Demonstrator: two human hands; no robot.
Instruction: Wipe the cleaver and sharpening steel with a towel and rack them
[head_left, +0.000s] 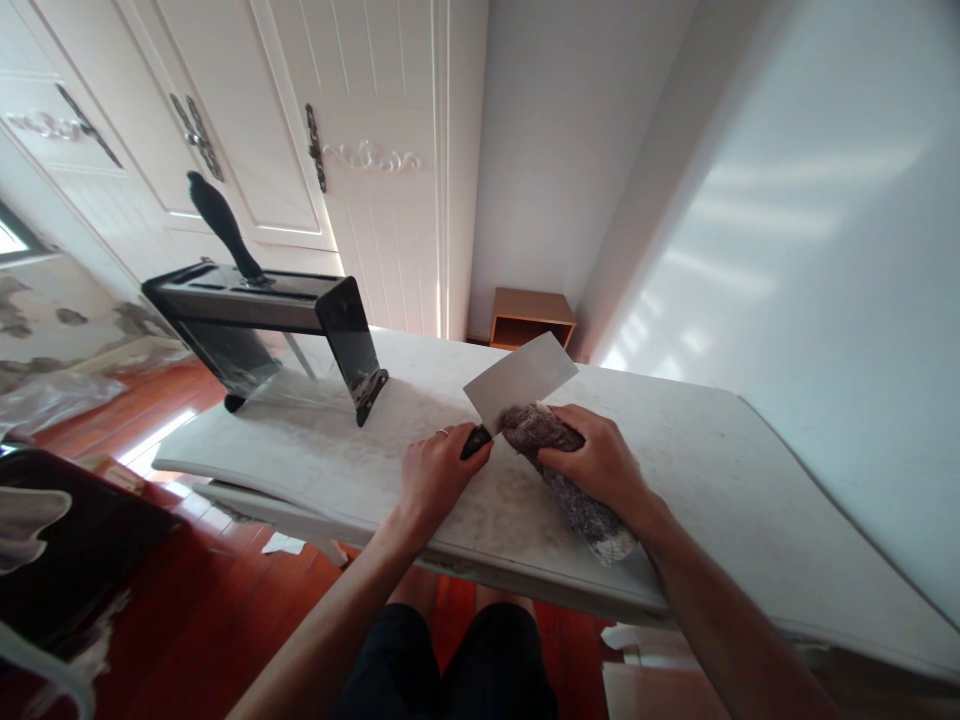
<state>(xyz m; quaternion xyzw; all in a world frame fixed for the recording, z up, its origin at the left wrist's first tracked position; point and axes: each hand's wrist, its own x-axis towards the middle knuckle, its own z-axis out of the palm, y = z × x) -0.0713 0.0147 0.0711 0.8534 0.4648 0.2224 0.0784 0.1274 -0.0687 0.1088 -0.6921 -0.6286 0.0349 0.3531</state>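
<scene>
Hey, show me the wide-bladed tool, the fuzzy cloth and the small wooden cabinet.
Wide-bladed tool (pixel 519 380): head view, middle of its flat blade.
Fuzzy cloth (pixel 582 505): head view, its lower half.
Small wooden cabinet (pixel 534 303): head view, its top panel.

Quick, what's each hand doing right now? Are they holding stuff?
Left hand: closed, holding a wide-bladed tool by its black handle.
Right hand: closed, holding a fuzzy gray-brown cloth.

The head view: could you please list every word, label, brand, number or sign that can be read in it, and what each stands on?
There are none that I can read.
The cleaver, the cloth, the knife stand and the white cabinet show no legible text; any small marking would be too small or blurred.
</scene>
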